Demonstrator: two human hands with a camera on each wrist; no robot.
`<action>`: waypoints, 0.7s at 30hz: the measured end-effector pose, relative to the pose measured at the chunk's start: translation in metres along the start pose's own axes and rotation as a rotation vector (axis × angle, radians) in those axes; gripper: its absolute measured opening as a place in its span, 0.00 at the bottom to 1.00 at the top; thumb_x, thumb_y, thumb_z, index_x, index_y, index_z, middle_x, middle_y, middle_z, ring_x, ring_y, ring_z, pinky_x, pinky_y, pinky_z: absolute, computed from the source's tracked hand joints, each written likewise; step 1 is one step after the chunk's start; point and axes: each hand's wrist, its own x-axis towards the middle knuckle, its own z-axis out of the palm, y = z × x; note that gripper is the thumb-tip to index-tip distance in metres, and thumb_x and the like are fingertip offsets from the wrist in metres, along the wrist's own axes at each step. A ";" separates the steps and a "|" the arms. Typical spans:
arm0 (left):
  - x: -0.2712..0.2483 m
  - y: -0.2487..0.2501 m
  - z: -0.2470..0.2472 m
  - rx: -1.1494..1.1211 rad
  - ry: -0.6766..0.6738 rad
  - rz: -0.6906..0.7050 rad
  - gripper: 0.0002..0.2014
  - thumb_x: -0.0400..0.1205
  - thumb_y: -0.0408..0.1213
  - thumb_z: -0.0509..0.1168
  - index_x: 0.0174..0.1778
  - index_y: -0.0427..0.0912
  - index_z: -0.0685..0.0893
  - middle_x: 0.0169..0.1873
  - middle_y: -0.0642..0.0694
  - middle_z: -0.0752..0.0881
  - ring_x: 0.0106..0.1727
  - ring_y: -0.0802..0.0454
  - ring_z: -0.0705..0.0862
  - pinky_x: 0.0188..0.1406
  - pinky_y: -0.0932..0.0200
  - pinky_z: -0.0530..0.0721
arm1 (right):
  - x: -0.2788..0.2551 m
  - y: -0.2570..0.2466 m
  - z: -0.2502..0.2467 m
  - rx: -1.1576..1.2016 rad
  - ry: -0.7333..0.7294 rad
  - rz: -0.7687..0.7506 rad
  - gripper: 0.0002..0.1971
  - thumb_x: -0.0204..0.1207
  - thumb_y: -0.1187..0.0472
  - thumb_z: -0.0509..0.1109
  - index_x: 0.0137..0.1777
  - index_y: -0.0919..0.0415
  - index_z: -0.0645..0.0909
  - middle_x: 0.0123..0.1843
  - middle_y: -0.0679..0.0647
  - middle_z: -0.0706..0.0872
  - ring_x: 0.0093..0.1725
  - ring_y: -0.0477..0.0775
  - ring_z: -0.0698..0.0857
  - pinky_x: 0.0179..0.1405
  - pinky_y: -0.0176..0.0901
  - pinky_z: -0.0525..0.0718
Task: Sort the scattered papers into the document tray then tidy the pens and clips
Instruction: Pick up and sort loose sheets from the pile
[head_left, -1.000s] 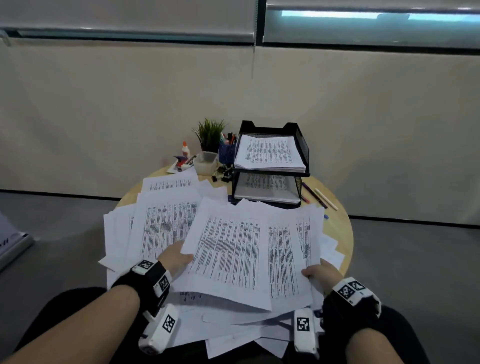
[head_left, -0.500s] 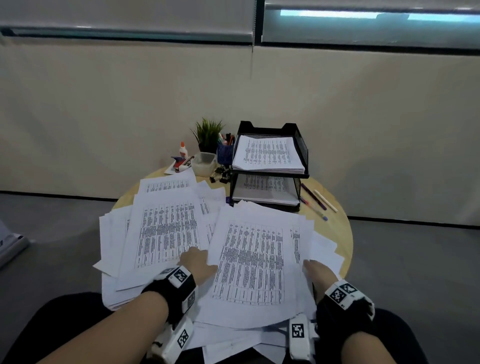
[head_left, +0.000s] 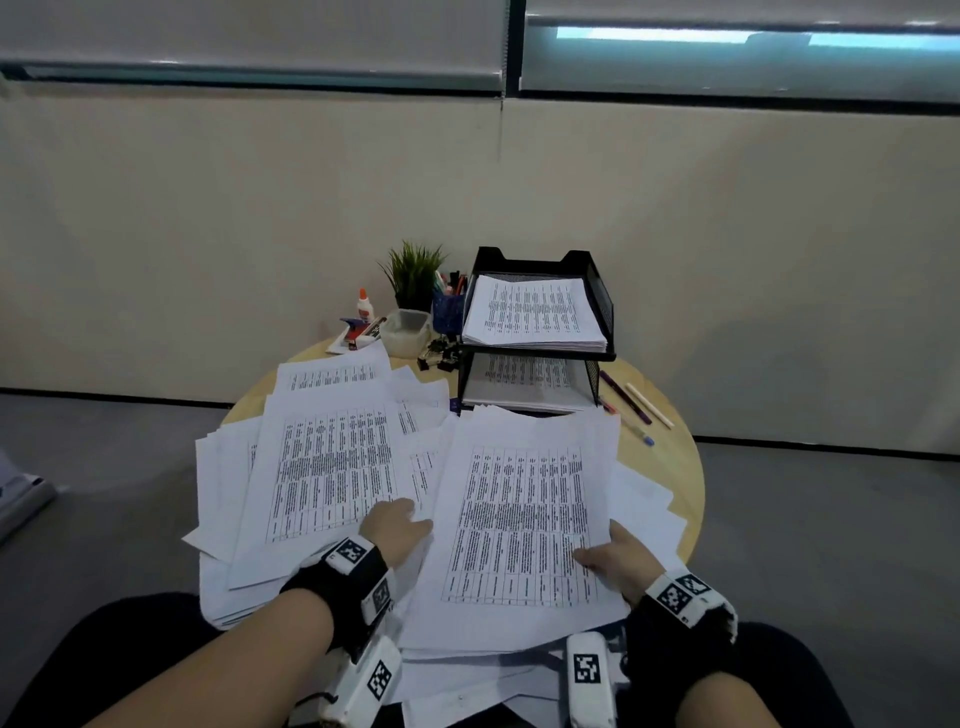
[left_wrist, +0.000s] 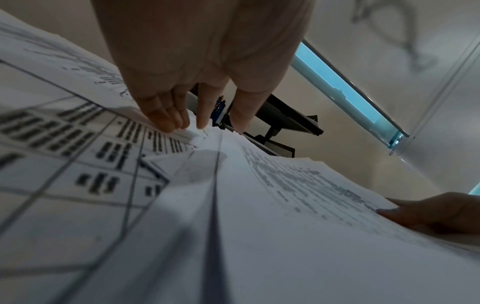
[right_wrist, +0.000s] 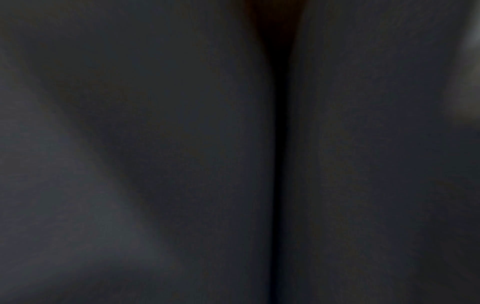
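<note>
Two tiers of document tray (head_left: 597, 312) part-filled; right hand (head_left: 618, 561) pinching gathered stack (head_left: 519, 519), left hand (head_left: 395, 525) flat on papers (head_left: 322, 467); pens (head_left: 631, 400), clips (head_left: 436, 353) untouched.

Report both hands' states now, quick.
Left hand: open, fingertips resting on the scattered papers.
Right hand: gripping the gathered stack, thumb on top.
</note>
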 end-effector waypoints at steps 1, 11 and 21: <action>0.002 -0.003 0.000 0.018 0.024 -0.023 0.08 0.83 0.41 0.60 0.38 0.51 0.71 0.36 0.58 0.69 0.47 0.51 0.75 0.40 0.60 0.71 | -0.002 -0.002 -0.002 0.048 0.000 -0.002 0.13 0.73 0.77 0.69 0.54 0.65 0.77 0.49 0.60 0.87 0.48 0.62 0.85 0.50 0.54 0.84; -0.002 -0.029 -0.014 0.431 -0.092 -0.054 0.53 0.70 0.61 0.70 0.83 0.50 0.46 0.83 0.39 0.41 0.84 0.40 0.43 0.82 0.40 0.49 | -0.008 0.000 -0.021 0.087 0.111 0.013 0.16 0.73 0.80 0.68 0.59 0.68 0.74 0.54 0.64 0.83 0.54 0.64 0.82 0.45 0.49 0.81; -0.006 -0.033 -0.027 0.516 0.083 0.129 0.22 0.86 0.35 0.52 0.78 0.43 0.65 0.68 0.45 0.76 0.64 0.47 0.78 0.65 0.56 0.76 | -0.012 -0.005 -0.012 0.241 0.002 0.015 0.13 0.74 0.85 0.61 0.55 0.74 0.74 0.46 0.64 0.83 0.46 0.64 0.83 0.42 0.47 0.86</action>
